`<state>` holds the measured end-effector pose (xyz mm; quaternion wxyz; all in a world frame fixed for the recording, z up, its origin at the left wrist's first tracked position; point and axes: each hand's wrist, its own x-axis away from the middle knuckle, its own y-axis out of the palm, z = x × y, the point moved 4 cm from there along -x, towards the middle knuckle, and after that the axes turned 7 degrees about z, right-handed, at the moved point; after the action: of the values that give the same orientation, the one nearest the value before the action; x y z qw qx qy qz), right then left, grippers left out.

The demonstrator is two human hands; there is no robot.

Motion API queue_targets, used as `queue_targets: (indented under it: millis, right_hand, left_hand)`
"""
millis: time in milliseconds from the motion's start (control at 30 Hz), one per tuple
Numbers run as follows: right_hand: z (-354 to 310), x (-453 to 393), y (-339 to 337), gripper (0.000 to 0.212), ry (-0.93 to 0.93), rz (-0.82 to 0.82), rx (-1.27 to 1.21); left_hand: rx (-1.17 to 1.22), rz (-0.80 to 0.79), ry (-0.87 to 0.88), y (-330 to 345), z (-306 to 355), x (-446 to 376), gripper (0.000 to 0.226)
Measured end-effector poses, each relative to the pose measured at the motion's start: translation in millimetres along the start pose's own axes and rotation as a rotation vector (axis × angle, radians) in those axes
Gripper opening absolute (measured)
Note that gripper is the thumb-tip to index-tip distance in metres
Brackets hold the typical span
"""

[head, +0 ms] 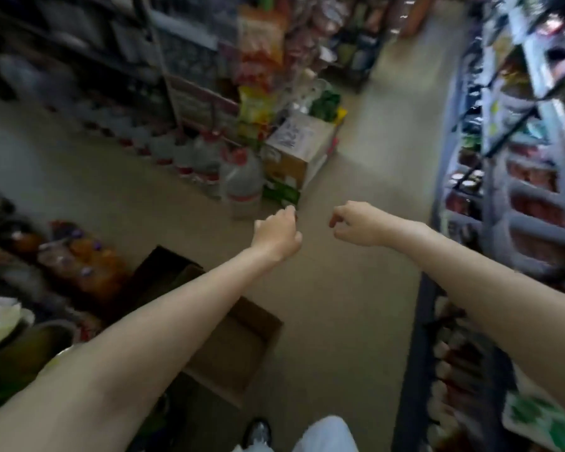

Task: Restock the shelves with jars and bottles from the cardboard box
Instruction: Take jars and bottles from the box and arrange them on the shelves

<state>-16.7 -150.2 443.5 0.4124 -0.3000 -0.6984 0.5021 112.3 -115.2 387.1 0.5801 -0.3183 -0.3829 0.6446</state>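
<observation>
Cardboard box [232, 350], lower centre beneath my left forearm, stands open; its visible interior shows no jars or bottles, though part is hidden. My left hand [276, 234] and right hand [356, 225], mid-frame, hang loosely curled, holding nothing. Shelves [516, 203] along the right edge already carry blurred stock. Restocking looks late or paused. Farther, upper centre, water jugs [242, 181] and another carton [299, 151].

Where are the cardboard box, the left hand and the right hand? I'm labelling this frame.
cardboard box [242, 350]: head view, on its inner side wall.
left hand [279, 231]: head view, on the back of the hand.
right hand [356, 225]: head view, on the back of the hand.
</observation>
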Motion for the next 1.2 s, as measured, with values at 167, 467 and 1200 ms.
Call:
queue_targets:
  millis: [167, 467, 1200]
  right_hand:
    - [-35, -142, -11, 0.031, -0.223, -0.072, 0.069]
    - [-94, -367, 66, 0.031, -0.698, -0.392, 0.163]
    - [-363, -519, 448, 0.037, -1.118, -0.796, 0.191]
  left_hand:
    - [0.113, 0.073, -0.277, 1, -70, -81, 0.034]
    - [0.336, 0.162, -1.087, 63, -218, -161, 0.038]
    - [0.700, 0.936, -1.889, 155, -537, -35, 0.011]
